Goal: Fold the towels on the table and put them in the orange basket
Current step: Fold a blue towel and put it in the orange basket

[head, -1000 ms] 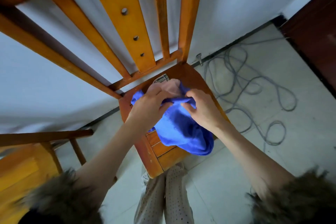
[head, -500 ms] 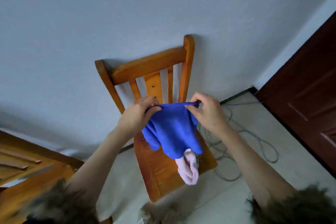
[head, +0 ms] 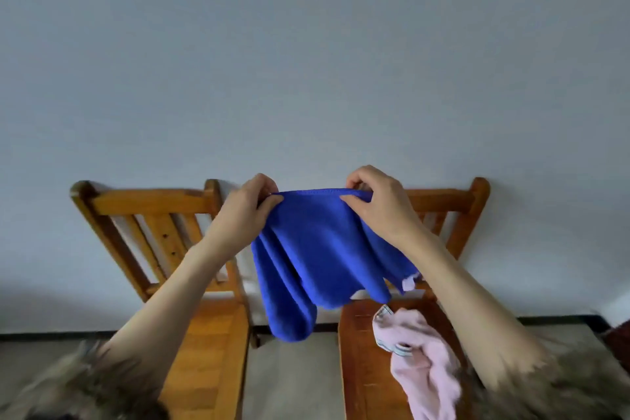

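You have the blue towel (head: 320, 249) lifted clear of the right-hand chair (head: 368, 361), hanging bunched from its top hem. The fingers of your left hand (head: 249, 215) and right hand (head: 378, 204) are pinching that hem. Slide each pinch outward to the true corners and let the creases drop before folding. The pink towel (head: 422, 365) lies on that chair's seat, below the blue one. The other chair (head: 153, 235) stands left of it; no orange basket shows.

Both raised — left hand (head: 250, 211), right hand (head: 376, 203) pinching.
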